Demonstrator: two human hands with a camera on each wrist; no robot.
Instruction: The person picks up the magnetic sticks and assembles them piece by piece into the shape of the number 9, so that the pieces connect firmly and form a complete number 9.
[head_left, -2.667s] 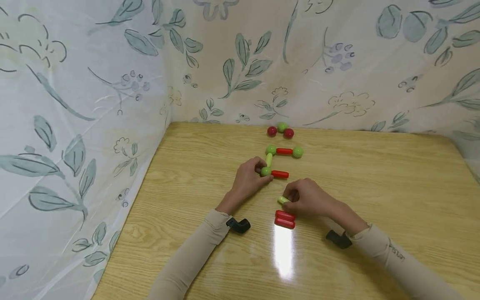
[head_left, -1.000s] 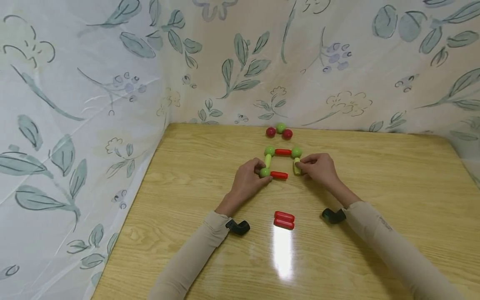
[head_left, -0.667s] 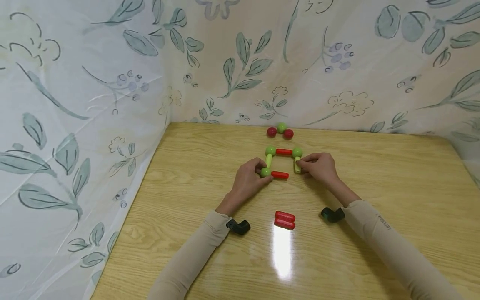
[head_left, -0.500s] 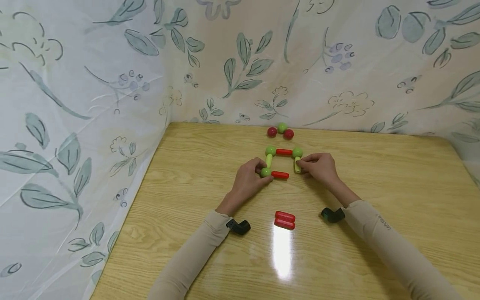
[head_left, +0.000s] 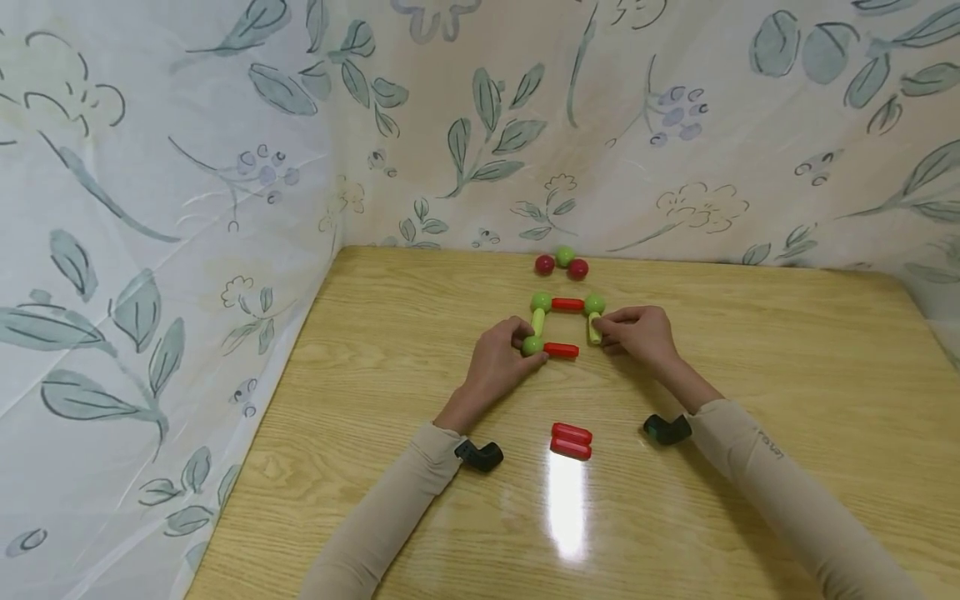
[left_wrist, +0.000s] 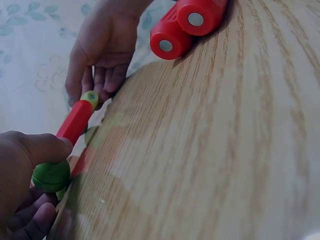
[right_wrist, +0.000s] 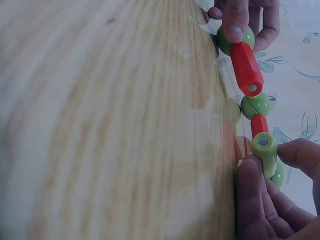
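My left hand [head_left: 497,360] grips a green ball [head_left: 532,346] at the near left corner of a shape of magnetic sticks and balls. From that ball a red stick [head_left: 562,350] points right and a yellow-green stick [head_left: 538,322] runs back to another green ball [head_left: 542,302]. A further red stick [head_left: 567,304] links it to the far right green ball [head_left: 594,305]. My right hand [head_left: 639,336] pinches a second yellow-green stick [right_wrist: 265,156] between thumb and fingers, its far end at that ball. Its near end shows a round metal tip in the right wrist view.
Two red sticks [head_left: 572,442] lie side by side on the wooden table [head_left: 420,517], nearer than the hands. Two red balls [head_left: 577,269] and a green ball [head_left: 565,256] sit at the back, close to the flowered cloth [head_left: 480,125].
My right hand has carried the yellow-green stick from beside the two loose red sticks, back to the far right green ball. My left hand has stayed at its ball.
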